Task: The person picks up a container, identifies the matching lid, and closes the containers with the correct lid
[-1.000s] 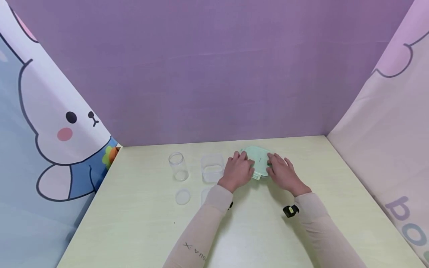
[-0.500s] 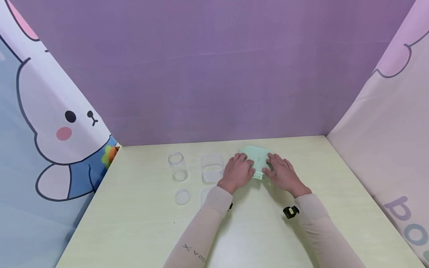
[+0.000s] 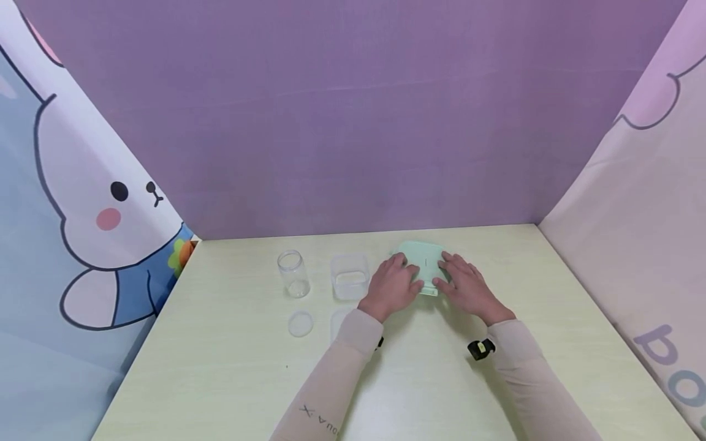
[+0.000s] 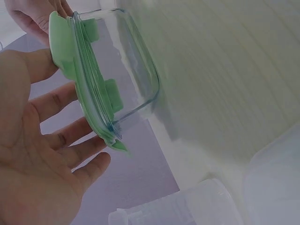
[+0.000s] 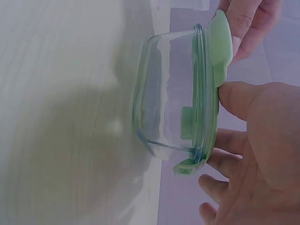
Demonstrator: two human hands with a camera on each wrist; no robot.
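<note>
Both hands, L (image 3: 393,283) & R (image 3: 466,285), rest on green lid (image 3: 425,264).

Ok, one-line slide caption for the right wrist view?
Right hand presses fingers on the green lid of a clear glass container standing on the pale table, left hand's fingers opposite.

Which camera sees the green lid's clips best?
The right wrist view: the green lid shows edge-on over the glass container, clips visible. The left wrist view shows them too; in the head view both hands mostly cover it.

Green lid (image 3: 425,262) mostly hidden under hands — square lid (image 3: 337,320) sleeve-cut.
</note>
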